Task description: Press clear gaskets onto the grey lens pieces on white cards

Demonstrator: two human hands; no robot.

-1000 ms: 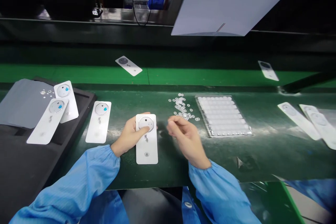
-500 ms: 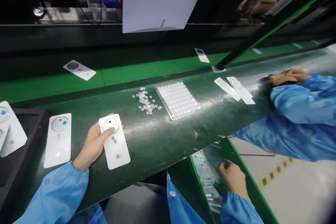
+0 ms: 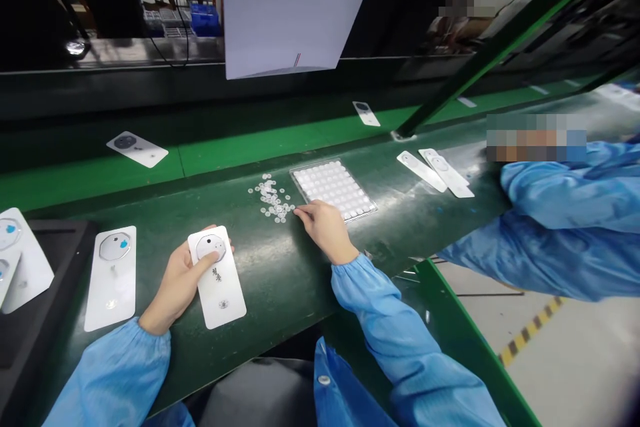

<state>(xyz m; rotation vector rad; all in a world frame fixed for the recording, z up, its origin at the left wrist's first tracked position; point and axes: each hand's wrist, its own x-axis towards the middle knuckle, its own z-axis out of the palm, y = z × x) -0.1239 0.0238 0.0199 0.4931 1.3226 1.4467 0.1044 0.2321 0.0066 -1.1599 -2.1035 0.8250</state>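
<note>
My left hand [image 3: 177, 283] is closed around the left edge of a white phone-shaped panel [image 3: 225, 287], the thumb lying on its round ring area at the top. Dark lettering and a small round emblem show on that panel's face. My right hand [image 3: 323, 228] reaches over the bench, thumb and forefinger pinched at a small clear disc on the right rim of a loose pile of clear discs [image 3: 270, 197]. Just behind this hand lies a clear tray [image 3: 335, 187] filled with rows of white round pieces. Left of my left hand lies another white panel with a blue mark [image 3: 111, 283].
More white panels [image 3: 25, 267] rest on a black tray [image 3: 63, 240] at the left. Single panels [image 3: 137, 149] lie on the green strip [image 3: 210, 147] behind. At right are several panels [image 3: 445, 173] and a co-worker's blue sleeve [image 3: 565, 180]. A green drawer [image 3: 450, 307] stands below the bench edge.
My right hand has moved up and left from the open drawer to the pile of clear discs. My left hand keeps hold of the white panel. The view has shifted slightly.
</note>
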